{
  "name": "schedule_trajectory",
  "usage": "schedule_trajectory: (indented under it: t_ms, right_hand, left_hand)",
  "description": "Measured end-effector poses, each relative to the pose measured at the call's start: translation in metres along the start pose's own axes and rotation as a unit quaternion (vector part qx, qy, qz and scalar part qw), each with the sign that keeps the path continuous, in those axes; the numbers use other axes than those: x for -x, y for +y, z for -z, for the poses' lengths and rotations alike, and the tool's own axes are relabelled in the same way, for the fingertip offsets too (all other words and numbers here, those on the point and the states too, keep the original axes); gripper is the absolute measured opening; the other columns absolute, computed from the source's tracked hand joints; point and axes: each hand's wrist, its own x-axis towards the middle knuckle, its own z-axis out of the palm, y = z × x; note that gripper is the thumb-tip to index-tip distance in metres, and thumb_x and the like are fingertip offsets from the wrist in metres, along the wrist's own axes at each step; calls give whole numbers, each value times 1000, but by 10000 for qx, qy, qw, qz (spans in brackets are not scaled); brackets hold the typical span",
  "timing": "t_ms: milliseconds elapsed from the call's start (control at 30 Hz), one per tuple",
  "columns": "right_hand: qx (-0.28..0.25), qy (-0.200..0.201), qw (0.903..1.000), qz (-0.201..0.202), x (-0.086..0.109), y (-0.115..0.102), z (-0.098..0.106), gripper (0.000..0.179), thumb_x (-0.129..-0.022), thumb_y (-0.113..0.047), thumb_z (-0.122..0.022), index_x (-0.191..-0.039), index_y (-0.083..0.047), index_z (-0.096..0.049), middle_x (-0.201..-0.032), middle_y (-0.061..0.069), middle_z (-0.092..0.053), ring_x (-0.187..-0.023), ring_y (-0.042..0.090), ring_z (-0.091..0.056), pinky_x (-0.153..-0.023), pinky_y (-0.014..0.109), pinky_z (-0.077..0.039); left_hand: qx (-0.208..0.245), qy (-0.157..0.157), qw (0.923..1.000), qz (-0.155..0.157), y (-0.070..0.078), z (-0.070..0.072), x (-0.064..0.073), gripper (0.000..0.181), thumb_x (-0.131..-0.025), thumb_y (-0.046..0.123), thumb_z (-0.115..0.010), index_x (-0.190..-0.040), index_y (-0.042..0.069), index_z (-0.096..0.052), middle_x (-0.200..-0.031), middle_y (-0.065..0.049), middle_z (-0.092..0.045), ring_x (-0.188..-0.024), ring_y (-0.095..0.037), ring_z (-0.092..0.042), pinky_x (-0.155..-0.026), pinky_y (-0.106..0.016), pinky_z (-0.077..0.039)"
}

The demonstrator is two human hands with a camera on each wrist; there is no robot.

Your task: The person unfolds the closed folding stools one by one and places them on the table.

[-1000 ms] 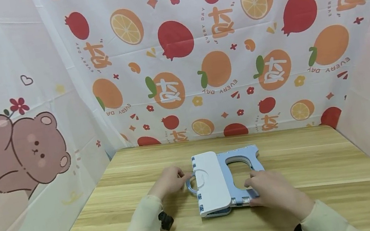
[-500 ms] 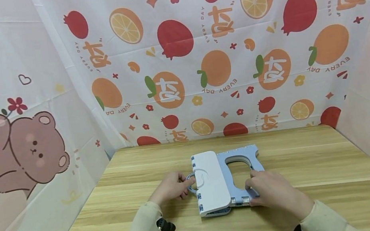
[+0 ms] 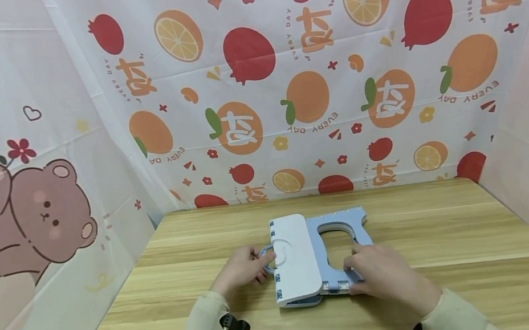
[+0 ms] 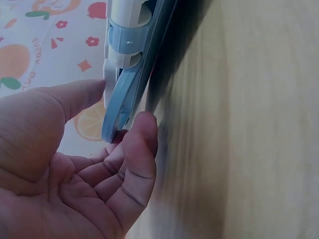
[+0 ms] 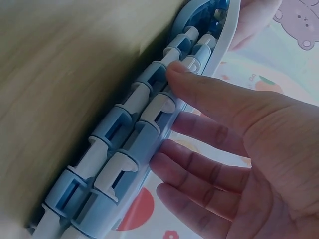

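A folding step stool (image 3: 296,258) lies folded on its side on the table, with a white top panel and a light-blue frame (image 3: 333,276) around a large oval opening. At its left end, my left hand (image 3: 239,270) pinches the blue loop handle (image 4: 112,112). The left thumb is over the handle side and the fingers curl beneath it. My right hand (image 3: 388,275) grips the frame's near right corner. In the right wrist view, the right thumb (image 5: 187,82) presses on the row of blue and white hinges (image 5: 114,127), while the other fingers lie along the frame's face.
The wood-grain table (image 3: 463,237) runs back to a hanging fabric wall (image 3: 301,67) printed with oranges and red fruit. Pale curtains close off both sides; the left one shows a printed bear (image 3: 51,213). A black strap (image 3: 235,327) is on the left sleeve.
My left hand has moved from above the loop handle to holding it. The stool has slid slightly left, and my right hand has gone along with it.
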Motion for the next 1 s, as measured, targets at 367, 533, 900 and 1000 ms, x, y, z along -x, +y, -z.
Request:
schedule_trajectory:
  t_ms: [367,533,900,1000]
  right_hand:
    - [-1,350,9992,211,-4,-7,-1,32,-79,-40,-95,-97,-19,-81,-84,-5,-63,-66,5,-44,-54,25,-37]
    - [62,419,9987,277,-5,-9,0,32,-80,-43,-94,-97,-20,-81,-85,-5,-64,-65,5,-44,-54,25,-38]
    - [-171,382,9989,216,-9,-15,3,32,-84,-43,-92,-102,-19,-81,-87,-6,-64,-66,6,-44,-55,25,-37]
    - [-191,426,9987,186,-10,-16,3,33,-85,-44,-91,-103,-19,-81,-89,-6,-65,-66,6,-44,-56,24,-38]
  left_hand:
    - [173,364,9991,135,5,10,1,38,-104,41,-71,-96,6,-61,-83,-9,-69,-72,-19,-67,-65,-32,-56]
    - [295,447,9984,182,8,14,2,36,-104,39,-72,-99,4,-62,-85,-10,-68,-74,-19,-68,-68,-33,-60]
    - [613,651,9960,23,14,21,1,37,-106,35,-70,-112,0,-59,-93,-13,-72,-77,-21,-75,-73,-38,-66]
    - [668,713,9952,-30,16,23,1,37,-106,35,-69,-113,0,-57,-92,-13,-75,-78,-23,-76,-73,-39,-67]
